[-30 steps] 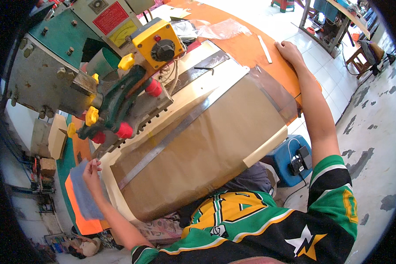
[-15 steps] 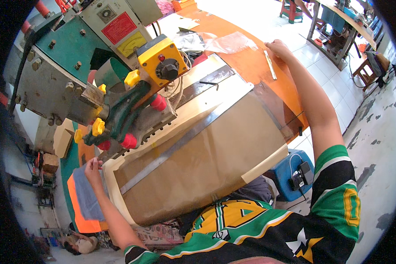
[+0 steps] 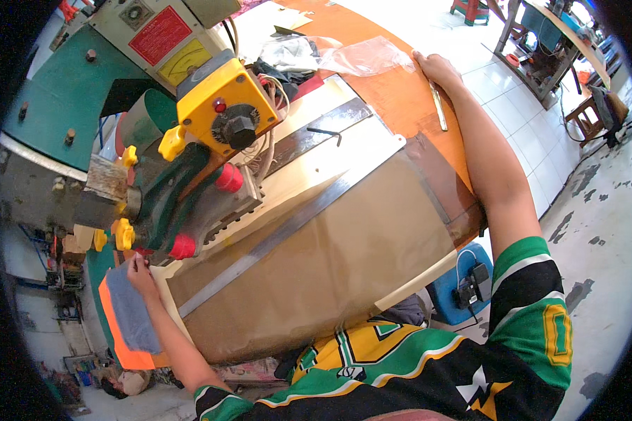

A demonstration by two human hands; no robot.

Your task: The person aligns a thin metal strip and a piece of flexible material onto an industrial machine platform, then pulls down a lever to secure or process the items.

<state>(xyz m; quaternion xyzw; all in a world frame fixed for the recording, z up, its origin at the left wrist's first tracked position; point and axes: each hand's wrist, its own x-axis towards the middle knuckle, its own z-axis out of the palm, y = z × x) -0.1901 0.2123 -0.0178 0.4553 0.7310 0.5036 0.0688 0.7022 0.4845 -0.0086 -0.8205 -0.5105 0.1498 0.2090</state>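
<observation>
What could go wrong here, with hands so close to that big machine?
The left hand is near the machine's lower red knob; if the machine's head moved down, fingers might get pinched.

The L-shaped hex key seems to lie loose on the dark metal bar, so a knock could send it sliding.

The slim strip lies beside the right hand and forearm, which might sweep it off the orange tabletop.
</observation>
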